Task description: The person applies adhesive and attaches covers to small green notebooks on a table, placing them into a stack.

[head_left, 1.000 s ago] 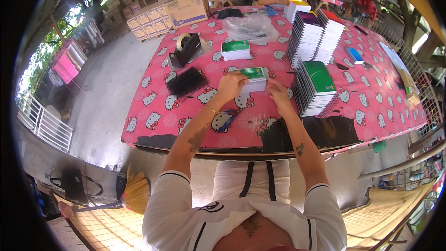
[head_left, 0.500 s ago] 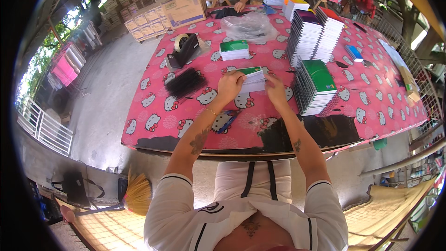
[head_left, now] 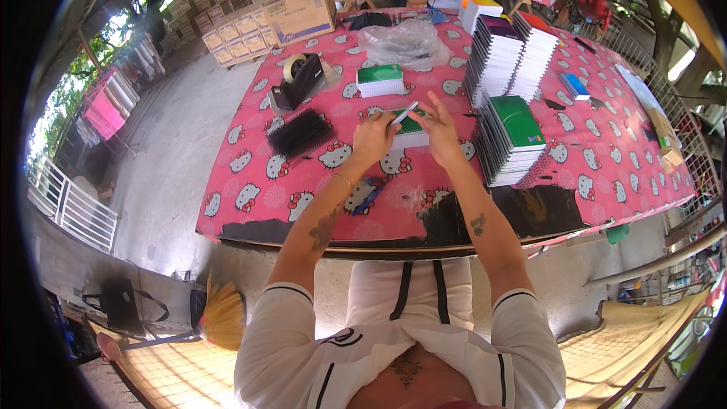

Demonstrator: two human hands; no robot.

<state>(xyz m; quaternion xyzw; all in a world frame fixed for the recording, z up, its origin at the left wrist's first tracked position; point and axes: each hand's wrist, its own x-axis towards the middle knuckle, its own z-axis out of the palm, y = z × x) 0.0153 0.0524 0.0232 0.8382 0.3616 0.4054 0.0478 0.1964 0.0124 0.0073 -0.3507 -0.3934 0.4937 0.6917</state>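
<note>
Table (head_left: 257, 159) fills mid-frame. Hands (head_left: 372, 140) at center, pad (head_left: 404, 112) between them, above the front pad stack (head_left: 411, 138). Rear pad stack (head_left: 380, 81) sits behind that, slightly left; plastic bag (head_left: 404, 44) behind it. Left side of table: wire coils (head_left: 301, 133) in front, tape dispenser (head_left: 299, 83) behind. Right of hands: spiral notebook stack (head_left: 515, 140), two further stacks (head_left: 492, 60) behind it, small booklet (head_left: 575, 86) farther right. Carton (head_left: 299, 11) upper left, past table edge. Broom (head_left: 223, 314) lower left, off table.
</note>
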